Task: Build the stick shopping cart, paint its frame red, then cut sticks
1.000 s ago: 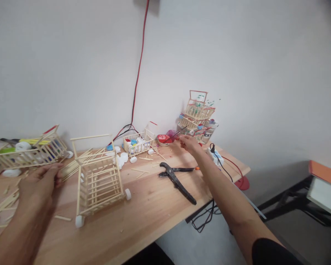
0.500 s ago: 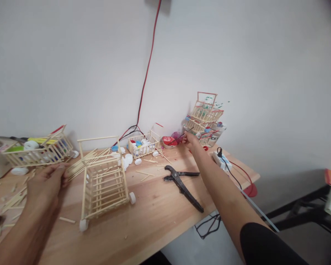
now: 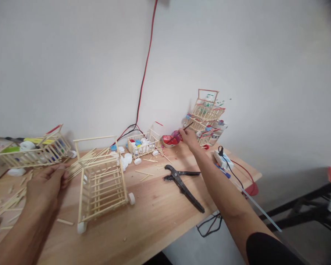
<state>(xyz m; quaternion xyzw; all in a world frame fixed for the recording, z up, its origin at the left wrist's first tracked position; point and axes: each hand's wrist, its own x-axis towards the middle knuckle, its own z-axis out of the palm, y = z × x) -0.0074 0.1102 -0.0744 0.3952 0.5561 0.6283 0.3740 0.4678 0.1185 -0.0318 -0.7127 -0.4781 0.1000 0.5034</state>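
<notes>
Right hand grips dark stick; end at red-filled dish.

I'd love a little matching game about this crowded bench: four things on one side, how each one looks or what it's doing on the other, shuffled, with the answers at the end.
Things
1. Thin dark stick
2. Small dish
3. Black tool
4. White power strip

States
A. Lies with its two handles spread apart
B. Has a black plug in it
C. Is held in the right hand
D. Has red contents

Right pairs: 1-C, 2-D, 3-A, 4-B
</notes>
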